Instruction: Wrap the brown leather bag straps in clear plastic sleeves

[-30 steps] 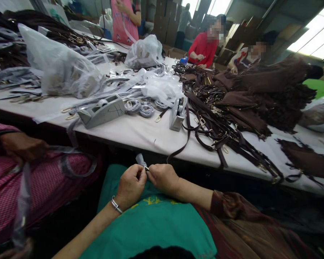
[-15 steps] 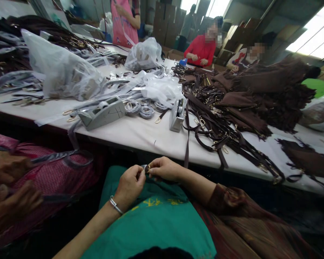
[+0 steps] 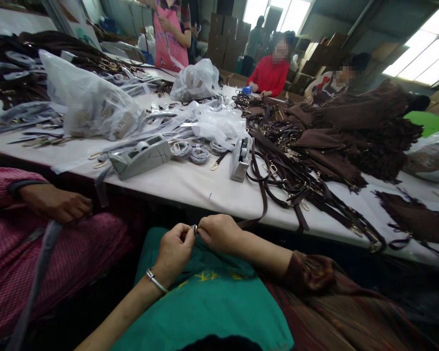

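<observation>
Above the green apron [image 3: 205, 302] on my lap, my left hand [image 3: 174, 247] and my right hand [image 3: 219, 235] meet with fingers pinched. Between their fingertips is a small shiny metal fitting [image 3: 195, 229], probably on the end of a strap; most of it is hidden. A dark brown strap [image 3: 258, 217] comes down from the table edge and passes behind my right hand. Ahead on the table [image 3: 190, 187] stand two grey tape dispensers [image 3: 142, 157], [image 3: 239, 161]. A strap end with a gold clasp [image 3: 214, 165] lies between them.
To the right lie heaped brown straps [image 3: 289, 180] and brown bag pieces [image 3: 325, 136]. Coiled wrapped straps [image 3: 199, 153] and plastic bags [image 3: 91, 105] spread leftward. At my left, a co-worker's hand [image 3: 60, 201] holds a grey wrapped strap [image 3: 46, 253]. Other people stand or sit across the table.
My fingers have drawn closer around the metal fitting, covering more of it. The brown strap now bends toward my right hand. The co-worker's hand on the left has moved up and right.
</observation>
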The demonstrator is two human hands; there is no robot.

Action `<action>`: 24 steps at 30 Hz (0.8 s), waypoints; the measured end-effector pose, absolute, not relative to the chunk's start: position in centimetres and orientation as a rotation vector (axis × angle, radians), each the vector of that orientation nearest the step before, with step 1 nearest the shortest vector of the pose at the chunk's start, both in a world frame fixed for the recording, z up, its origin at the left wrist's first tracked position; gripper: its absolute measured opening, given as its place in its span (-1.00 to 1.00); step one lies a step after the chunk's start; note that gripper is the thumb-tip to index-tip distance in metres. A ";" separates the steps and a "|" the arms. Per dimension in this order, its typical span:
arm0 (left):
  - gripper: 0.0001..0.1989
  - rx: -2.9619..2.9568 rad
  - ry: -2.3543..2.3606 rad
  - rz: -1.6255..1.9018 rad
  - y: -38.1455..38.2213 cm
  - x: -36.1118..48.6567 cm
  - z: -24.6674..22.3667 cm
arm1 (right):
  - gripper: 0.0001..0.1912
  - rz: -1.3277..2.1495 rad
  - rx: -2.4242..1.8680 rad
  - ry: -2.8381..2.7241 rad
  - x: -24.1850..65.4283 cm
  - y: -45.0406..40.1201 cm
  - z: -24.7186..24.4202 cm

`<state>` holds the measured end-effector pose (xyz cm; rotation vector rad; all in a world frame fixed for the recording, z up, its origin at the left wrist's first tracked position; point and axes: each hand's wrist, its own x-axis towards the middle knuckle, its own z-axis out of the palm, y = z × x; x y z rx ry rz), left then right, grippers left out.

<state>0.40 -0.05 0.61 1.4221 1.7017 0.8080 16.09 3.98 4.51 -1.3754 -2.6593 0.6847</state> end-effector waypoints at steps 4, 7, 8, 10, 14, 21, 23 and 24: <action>-0.80 1.647 1.672 0.869 -0.1 0.1 0.4 | -0.73 1.129 -1.429 -2.295 16.4 4.9 3.0; -0.81 1.761 1.639 0.887 -0.2 0.1 0.1 | -0.73 1.312 -1.547 -2.106 16.3 5.0 1.7; -0.81 1.763 1.633 0.894 -0.2 0.1 0.0 | -0.74 1.324 -1.563 -2.086 16.2 4.9 1.4; -0.83 1.736 1.638 0.908 -0.3 0.2 -0.2 | -0.75 1.212 -1.545 -2.159 16.2 4.4 1.2; -0.84 1.718 1.685 0.908 -0.3 0.2 -0.3 | -0.76 0.635 -1.357 -2.641 16.1 3.2 2.2; -0.80 2.025 1.631 0.890 -0.4 0.0 -0.1 | -0.81 0.863 -1.383 -2.510 15.8 4.0 3.0; -0.81 2.159 1.661 0.863 -0.4 0.1 0.0 | -0.81 1.292 -1.522 -2.064 15.5 4.5 2.3; -0.80 2.222 1.693 0.837 -0.4 0.1 -0.1 | -0.81 1.487 -1.559 -1.826 15.3 4.6 1.9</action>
